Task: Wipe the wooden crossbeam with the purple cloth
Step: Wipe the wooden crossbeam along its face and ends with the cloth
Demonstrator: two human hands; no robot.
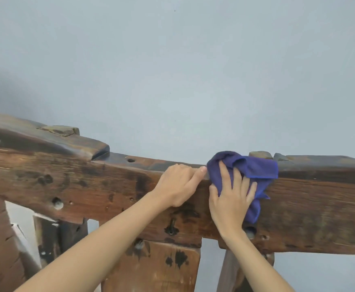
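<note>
A thick, dark-stained wooden crossbeam (100,186) runs across the view at chest height. The purple cloth (254,167) is draped over its top edge and hangs down the front face, right of centre. My right hand (231,199) presses the cloth flat against the beam's front with fingers spread and straight. Just left of the cloth, my left hand (178,184) holds the beam's top edge, fingers curled over it and thumb pointing toward the cloth.
A plain grey wall (172,70) stands behind the beam. Wooden posts (157,268) support it from below, and a second timber (45,140) overlaps its top at the left. Wooden pegs (259,154) stick up just right of the cloth.
</note>
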